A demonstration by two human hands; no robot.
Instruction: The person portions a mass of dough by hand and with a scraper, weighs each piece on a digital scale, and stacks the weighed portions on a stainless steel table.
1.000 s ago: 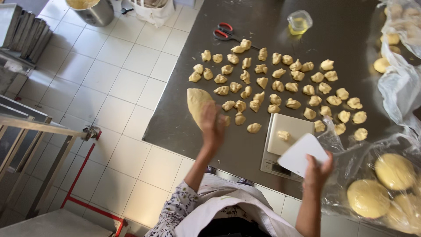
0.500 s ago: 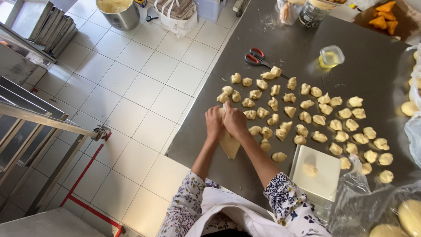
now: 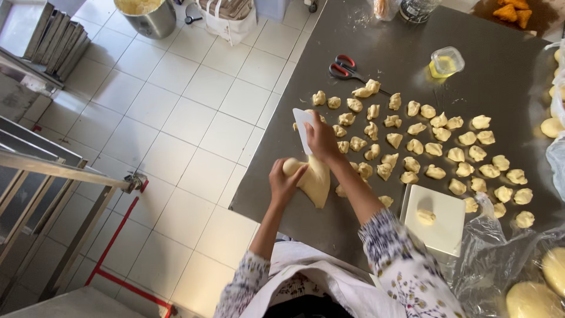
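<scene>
left hand (image 3: 284, 181) clamped on dough lump (image 3: 312, 179) | right hand (image 3: 322, 140) gripping white scraper (image 3: 303, 128), frame centre | risk: scraper blade nicks left fingers, cut dough sticks to counter (image 3: 500, 82)

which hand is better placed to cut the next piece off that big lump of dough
The right hand, probably. It holds the white scraper just above the dough lump, while the left hand grips the lump's end, seemingly steadying it on the steel table.
</scene>
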